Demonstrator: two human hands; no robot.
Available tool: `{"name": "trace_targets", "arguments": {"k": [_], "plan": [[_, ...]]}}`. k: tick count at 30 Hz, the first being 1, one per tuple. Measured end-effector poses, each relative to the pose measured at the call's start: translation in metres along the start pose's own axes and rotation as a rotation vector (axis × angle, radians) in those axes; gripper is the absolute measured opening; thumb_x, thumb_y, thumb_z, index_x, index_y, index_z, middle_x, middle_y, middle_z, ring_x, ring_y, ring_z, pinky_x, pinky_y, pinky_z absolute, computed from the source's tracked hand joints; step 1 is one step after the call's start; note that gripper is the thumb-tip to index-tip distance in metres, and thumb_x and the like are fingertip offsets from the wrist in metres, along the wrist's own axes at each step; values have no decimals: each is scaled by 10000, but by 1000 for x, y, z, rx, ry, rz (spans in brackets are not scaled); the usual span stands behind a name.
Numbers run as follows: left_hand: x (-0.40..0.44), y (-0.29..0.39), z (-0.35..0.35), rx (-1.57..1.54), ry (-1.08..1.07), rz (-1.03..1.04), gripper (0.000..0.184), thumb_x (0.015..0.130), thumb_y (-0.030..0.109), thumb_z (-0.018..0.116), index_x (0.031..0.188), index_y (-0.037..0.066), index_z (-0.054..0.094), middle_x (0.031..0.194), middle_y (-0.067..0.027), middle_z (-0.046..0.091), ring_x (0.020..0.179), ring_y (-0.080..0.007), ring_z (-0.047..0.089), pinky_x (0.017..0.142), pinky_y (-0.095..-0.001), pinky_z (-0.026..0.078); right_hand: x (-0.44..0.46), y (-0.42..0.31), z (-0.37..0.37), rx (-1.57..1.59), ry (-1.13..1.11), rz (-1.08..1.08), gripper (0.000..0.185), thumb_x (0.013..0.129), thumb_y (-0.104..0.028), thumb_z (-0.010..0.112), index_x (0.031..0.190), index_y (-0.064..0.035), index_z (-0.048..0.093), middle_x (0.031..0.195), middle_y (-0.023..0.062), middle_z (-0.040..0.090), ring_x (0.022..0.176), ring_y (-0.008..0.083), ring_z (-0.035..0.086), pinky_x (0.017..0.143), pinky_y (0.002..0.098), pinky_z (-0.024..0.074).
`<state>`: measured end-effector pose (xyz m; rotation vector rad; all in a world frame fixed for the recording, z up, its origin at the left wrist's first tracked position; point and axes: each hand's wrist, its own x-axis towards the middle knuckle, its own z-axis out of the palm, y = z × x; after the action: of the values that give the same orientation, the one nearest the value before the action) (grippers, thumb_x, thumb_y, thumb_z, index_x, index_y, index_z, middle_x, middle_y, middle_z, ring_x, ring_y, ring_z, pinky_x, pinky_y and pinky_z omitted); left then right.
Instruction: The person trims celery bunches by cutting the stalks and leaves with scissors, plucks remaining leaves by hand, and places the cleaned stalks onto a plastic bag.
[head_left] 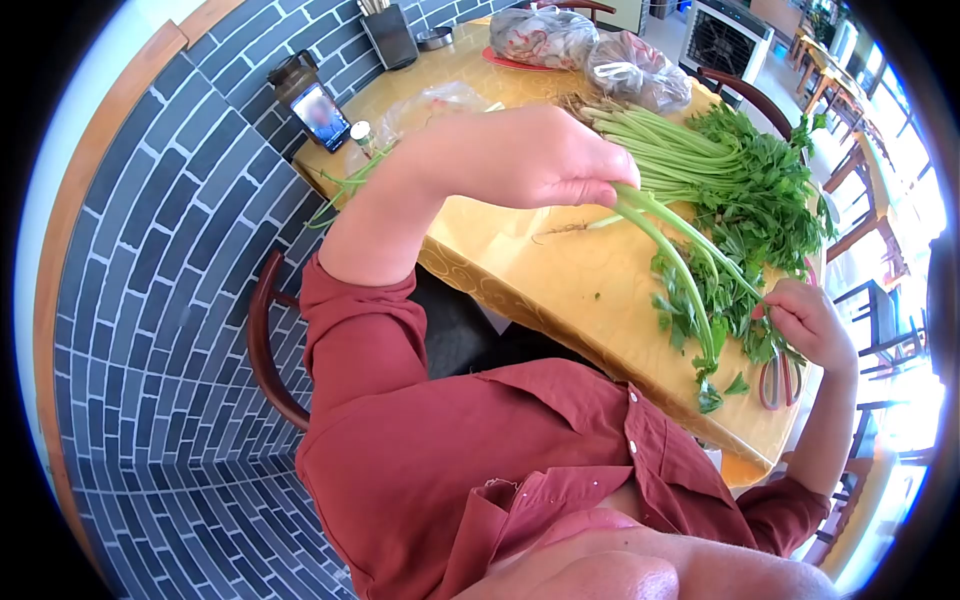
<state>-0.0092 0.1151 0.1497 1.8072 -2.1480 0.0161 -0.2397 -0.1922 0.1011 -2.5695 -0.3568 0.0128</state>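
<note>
My left hand point(575, 165) is raised over the table, thumb and fingers closed on the upper end of a few pale green celery stalks point(672, 243). The stalks slope down to the right, with leaves at their lower ends. My right hand point(812, 325) pinches one of these stalks lower down, near its leafy part; its fingertips are partly hidden. Behind the hands lies a large heap of celery point(740, 170), roots toward the back left and leaves to the right. A pair of scissors with reddish handles point(780, 382) lies below my right hand.
The table has a yellow cloth point(540, 265). Two filled plastic bags point(640, 72) stand at the back. A phone point(322, 116) leans on a brown jug point(292, 75) at the left, near loose green stalks point(345, 185). A chair point(265, 340) stands by the brick-patterned wall.
</note>
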Motion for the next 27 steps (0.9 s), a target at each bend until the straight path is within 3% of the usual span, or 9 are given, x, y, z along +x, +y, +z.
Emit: {"name": "trace_targets", "arguments": {"k": [7, 10, 11, 14, 15, 19, 21, 24, 27], "plan": [[-1, -2, 5, 15, 67, 28, 250, 894, 219, 563, 1087, 62, 594, 932, -85, 646, 774, -275, 614, 651, -344, 482, 7, 3, 11, -218, 295, -78, 41, 709, 7, 489, 680, 10, 518, 635, 121, 459, 628, 269, 471, 592, 353, 388], [-4, -3, 3, 46, 134, 68, 242, 890, 183, 569, 1093, 52, 592, 836, -86, 638, 688, -239, 612, 603, -315, 475, 2, 16, 11, -32, 487, 142, 113, 742, -59, 458, 663, 6, 505, 630, 92, 451, 607, 185, 469, 581, 315, 378], [-7, -10, 1, 37, 165, 104, 239, 891, 166, 568, 1094, 43, 591, 785, -85, 630, 640, -212, 608, 573, -296, 469, 0, 12, 6, 69, 532, 341, 149, 776, -94, 457, 674, 0, 513, 653, 59, 490, 641, 136, 483, 600, 297, 384], [-18, -1, -11, -173, 200, -203, 230, 899, 121, 541, 1098, 13, 577, 712, -55, 601, 563, -110, 570, 511, -242, 437, -12, 49, 9, 266, 589, 308, 263, 900, -213, 501, 1007, -16, 638, 794, 11, 593, 757, 102, 516, 706, 251, 405], [-21, -1, -12, -178, 206, -303, 236, 894, 113, 544, 1104, 7, 566, 715, -55, 607, 542, -99, 563, 510, -242, 445, -12, 33, 4, 392, 433, 439, 294, 906, -216, 518, 1115, -39, 625, 809, 13, 618, 790, 94, 530, 738, 256, 419], [-20, -7, -16, -181, 190, -329, 240, 915, 119, 507, 1110, -13, 553, 690, -41, 584, 515, -75, 509, 491, -210, 401, -2, 61, 15, 98, 296, 385, 308, 935, -207, 500, 1206, -79, 573, 896, 23, 646, 859, 93, 569, 808, 246, 440], [-19, -8, -15, -177, 197, -323, 237, 925, 137, 502, 1098, -14, 558, 692, -31, 573, 515, -60, 478, 485, -193, 375, 4, 46, 9, -33, 393, 663, 293, 949, -232, 476, 1186, -102, 588, 967, 20, 648, 919, 102, 578, 852, 254, 434], [-19, -11, -12, -186, 201, -315, 247, 936, 174, 504, 1079, -18, 565, 701, -9, 557, 522, -27, 432, 475, -164, 338, 4, 40, -1, 245, 872, 371, 310, 952, -287, 461, 1159, -108, 605, 1011, 25, 641, 970, 134, 568, 894, 294, 419], [-20, -13, -10, -202, 195, -335, 246, 937, 176, 504, 1077, -17, 566, 699, -7, 555, 522, -26, 432, 475, -164, 338, 9, 18, -1, 267, 907, 11, 307, 939, -284, 488, 1130, -85, 621, 1037, 21, 639, 1009, 133, 556, 913, 312, 409]]}}
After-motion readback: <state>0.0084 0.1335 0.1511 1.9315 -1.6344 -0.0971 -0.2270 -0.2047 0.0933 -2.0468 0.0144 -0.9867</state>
